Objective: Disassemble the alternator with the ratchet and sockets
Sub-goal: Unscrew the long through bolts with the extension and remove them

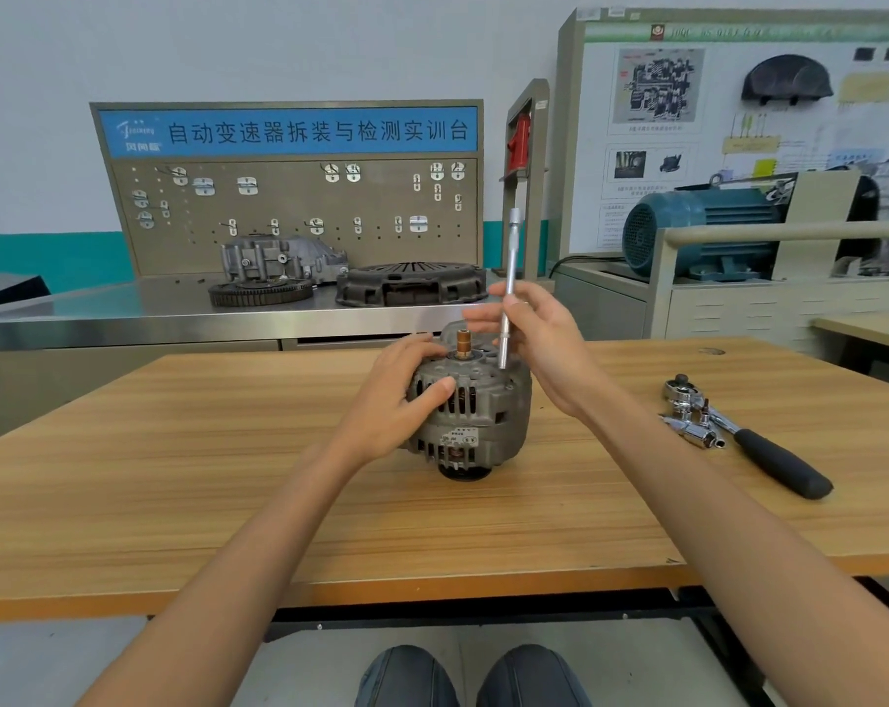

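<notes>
Knees (470, 676) lowest in view, both forearms reaching out over wooden table (177, 492). Alternator (470, 415) standing near mid-table on its pulley end, copper slip-ring shaft (464, 344) pointing up. Left hand (399, 400) curled round the housing's left flank, thumb laid across the vent slots, steadying it. Right hand (539, 339) pinching a long chrome extension bar (508, 293) between thumb and fingers, about midway along it. Bar's long axis close to vertical, leaning slightly right at the top; lower end touching or just above the rear cover, immediately right of the shaft. Whether a socket sits seated on a bolt head: too small to tell. Ratchet (738, 431) lying well apart on the right, black handle toward the table's near edge, loose sockets (695, 431) just beside its head. Right hand clearly nearer to it. Likely step: seating the bar on a cover fastener, a straight drop along the bar's axis, then fetching the ratchet for the bar's upper square end.
</notes>
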Motion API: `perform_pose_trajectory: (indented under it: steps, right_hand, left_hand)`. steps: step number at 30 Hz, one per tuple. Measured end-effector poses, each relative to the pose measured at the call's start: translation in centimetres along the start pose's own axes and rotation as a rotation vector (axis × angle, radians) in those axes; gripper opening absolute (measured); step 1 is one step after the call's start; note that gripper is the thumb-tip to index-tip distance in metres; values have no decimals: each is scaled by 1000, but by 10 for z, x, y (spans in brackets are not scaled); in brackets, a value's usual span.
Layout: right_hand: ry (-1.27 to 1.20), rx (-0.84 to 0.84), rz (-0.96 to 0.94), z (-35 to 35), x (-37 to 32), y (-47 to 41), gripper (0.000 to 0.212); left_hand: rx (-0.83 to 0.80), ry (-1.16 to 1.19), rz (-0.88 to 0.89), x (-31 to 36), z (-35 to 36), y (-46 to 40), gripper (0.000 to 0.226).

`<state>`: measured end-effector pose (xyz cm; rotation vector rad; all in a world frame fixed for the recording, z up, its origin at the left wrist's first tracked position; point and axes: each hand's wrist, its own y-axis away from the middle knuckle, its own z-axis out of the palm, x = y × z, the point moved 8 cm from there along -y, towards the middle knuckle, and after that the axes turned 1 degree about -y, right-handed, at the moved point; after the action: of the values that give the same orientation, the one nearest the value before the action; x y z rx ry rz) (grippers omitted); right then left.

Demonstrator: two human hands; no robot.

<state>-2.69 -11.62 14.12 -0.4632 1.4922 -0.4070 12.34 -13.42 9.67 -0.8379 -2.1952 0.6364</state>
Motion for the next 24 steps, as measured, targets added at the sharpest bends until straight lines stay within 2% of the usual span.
perform_pose_trajectory:
  steps: [4, 11, 18, 24]
  right_hand:
    - [103, -78, -44, 12, 2, 5, 16]
    - [93, -110, -65, 19, 2, 9, 18]
    - [54, -120, -54, 31, 5, 10, 16]
    - [156, -150, -88, 45, -3, 11, 14]
  left_hand:
    - [18, -56, -16, -7, -3, -2, 59]
    - [-1, -103, 99, -10, -8, -5, 60]
    - [-1, 89, 4, -19, -6, 4, 57]
    - [-21, 266, -189, -33, -7, 8, 32]
